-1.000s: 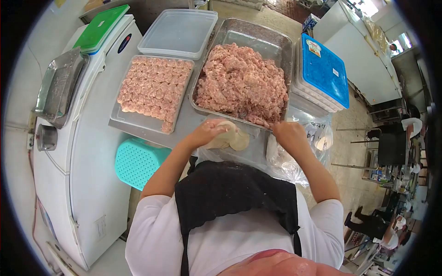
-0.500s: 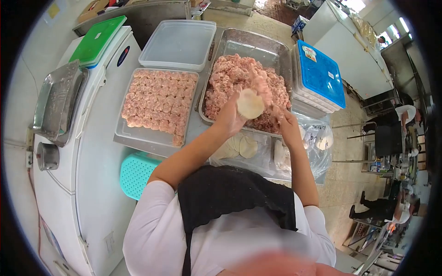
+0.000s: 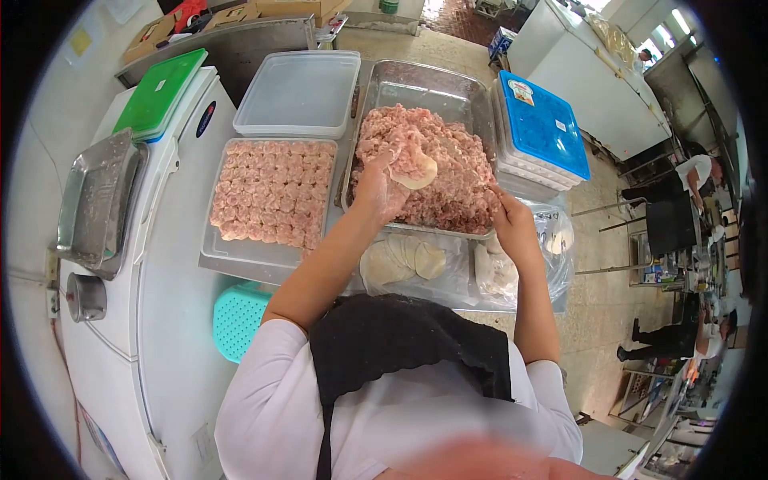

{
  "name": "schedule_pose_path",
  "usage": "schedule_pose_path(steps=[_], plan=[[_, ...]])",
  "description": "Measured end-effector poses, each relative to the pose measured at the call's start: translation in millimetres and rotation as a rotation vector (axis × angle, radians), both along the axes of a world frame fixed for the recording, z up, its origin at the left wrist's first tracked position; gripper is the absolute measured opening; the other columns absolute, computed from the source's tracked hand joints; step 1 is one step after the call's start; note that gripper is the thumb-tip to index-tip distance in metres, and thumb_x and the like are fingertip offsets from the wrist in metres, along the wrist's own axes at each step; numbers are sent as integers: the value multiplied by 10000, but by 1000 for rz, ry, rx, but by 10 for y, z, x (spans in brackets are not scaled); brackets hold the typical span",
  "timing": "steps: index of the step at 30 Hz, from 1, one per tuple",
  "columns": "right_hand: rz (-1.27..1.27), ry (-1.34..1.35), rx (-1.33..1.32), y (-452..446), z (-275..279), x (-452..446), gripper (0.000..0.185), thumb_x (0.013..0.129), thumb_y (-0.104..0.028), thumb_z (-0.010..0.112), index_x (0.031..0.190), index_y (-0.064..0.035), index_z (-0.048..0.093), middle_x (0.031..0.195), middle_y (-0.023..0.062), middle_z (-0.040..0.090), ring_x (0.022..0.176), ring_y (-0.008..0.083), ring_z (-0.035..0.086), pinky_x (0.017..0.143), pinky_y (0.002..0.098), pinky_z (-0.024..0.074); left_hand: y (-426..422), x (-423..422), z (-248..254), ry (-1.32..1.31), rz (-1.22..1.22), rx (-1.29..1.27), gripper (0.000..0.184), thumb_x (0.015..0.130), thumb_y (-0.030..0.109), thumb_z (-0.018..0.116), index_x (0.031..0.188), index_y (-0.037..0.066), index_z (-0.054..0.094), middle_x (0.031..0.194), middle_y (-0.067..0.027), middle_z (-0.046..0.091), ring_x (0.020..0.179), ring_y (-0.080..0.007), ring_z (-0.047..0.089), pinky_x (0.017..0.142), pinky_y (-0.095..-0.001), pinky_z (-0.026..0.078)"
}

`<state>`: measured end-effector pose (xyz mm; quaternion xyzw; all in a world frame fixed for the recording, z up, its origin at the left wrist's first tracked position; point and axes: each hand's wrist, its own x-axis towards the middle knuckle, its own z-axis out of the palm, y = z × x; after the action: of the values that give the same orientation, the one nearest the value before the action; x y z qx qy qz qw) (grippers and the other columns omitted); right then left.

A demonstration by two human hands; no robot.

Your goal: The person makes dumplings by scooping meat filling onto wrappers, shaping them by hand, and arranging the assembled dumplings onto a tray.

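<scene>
My left hand (image 3: 382,188) holds a round dough wrapper (image 3: 424,176) above the near left part of a deep metal pan (image 3: 436,84). A lump of pinkish ground meat lies on the wrapper. More ground meat (image 3: 448,188) fills much of the pan. At the pan's right edge, my right hand (image 3: 514,224) is closed, its fingertips by the meat; whatever it grips is not clear. Several loose wrappers (image 3: 430,260) overlap on plastic in front of the pan. Rows of filled dumplings (image 3: 272,188) sit in a clear tray at the left.
Behind the dumplings is a translucent container (image 3: 300,92). Stacked boxes with a blue lid (image 3: 548,124) stand right of the pan. A plastic bag (image 3: 552,252) lies near my right forearm. A turquoise perforated stool (image 3: 240,320) and white freezer (image 3: 180,280) are at the left. Other people work far right.
My left hand has shifted left with the wrapper, which was bare in view and now carries meat. My right hand has moved slightly right and down. The camera view has shifted slightly.
</scene>
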<state>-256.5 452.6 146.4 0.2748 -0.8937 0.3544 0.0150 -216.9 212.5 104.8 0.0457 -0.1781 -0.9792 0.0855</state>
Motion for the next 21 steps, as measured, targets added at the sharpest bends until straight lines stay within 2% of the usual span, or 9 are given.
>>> schedule_pose_path(steps=[3, 6, 9, 12, 13, 15, 18, 21], plan=[[9, -150, -95, 62, -120, -92, 312, 917, -126, 469, 1166, 5, 604, 919, 302, 622, 828, 415, 626, 744, 421, 476, -1, 48, -48, 20, -124, 32, 450, 926, 177, 477, 1340, 11, 420, 1308, -123, 527, 1214, -268, 513, 1048, -455, 406], [-16, -261, 43, 107, -86, -79, 293, 952, -172, 448, 1116, 17, 601, 798, 231, 627, 709, 321, 610, 669, 395, 458, 50, 93, -64, 47, -200, 22, 490, 917, 201, 490, 1361, 12, 404, 1328, -127, 513, 1223, -284, 505, 1060, -461, 392], [10, -403, -178, 192, -293, -162, 300, 990, -290, 495, 1040, -30, 636, 714, -31, 554, 601, 35, 467, 531, 190, 352, 111, 100, -57, 77, -195, 8, 499, 922, 210, 486, 1372, 15, 394, 1349, -133, 497, 1222, -290, 508, 1064, -458, 387], [-6, -567, -421, 169, -281, -155, 292, 989, -296, 508, 1097, -53, 627, 730, -64, 544, 607, 14, 441, 532, 172, 326, 212, 92, 18, 48, -147, -13, 477, 937, 191, 456, 1360, -18, 394, 1331, -155, 507, 1223, -294, 506, 1065, -442, 386], [38, -534, -449, 131, -252, -147, 292, 987, -292, 512, 1109, -50, 623, 736, -68, 541, 609, 11, 438, 532, 171, 326, 245, 85, 38, 29, -126, -21, 466, 943, 181, 442, 1353, -35, 395, 1318, -164, 515, 1224, -296, 503, 1065, -436, 385], [126, -470, -505, 41, -216, -148, 296, 985, -282, 520, 1131, -44, 614, 748, -76, 534, 612, 6, 431, 531, 168, 325, 288, 59, -7, 52, -189, -48, 493, 937, 216, 475, 1371, -2, 389, 1344, -157, 498, 1230, -291, 503, 1061, -442, 391], [118, -409, -509, -8, -351, -257, 283, 978, -245, 535, 1159, -40, 608, 820, -53, 572, 675, 4, 469, 568, 167, 361, 397, 42, -62, 65, -212, -57, 507, 940, 244, 486, 1381, 14, 385, 1356, -157, 489, 1237, -292, 499, 1054, -448, 399], [80, -483, -527, 41, -403, -374, 293, 948, -204, 569, 1158, -2, 607, 878, 2, 591, 740, 108, 533, 676, 254, 430, 503, 62, -37, 40, -148, -22, 507, 966, 299, 452, 1381, 15, 383, 1355, -157, 489, 1238, -293, 497, 1045, -449, 408]])
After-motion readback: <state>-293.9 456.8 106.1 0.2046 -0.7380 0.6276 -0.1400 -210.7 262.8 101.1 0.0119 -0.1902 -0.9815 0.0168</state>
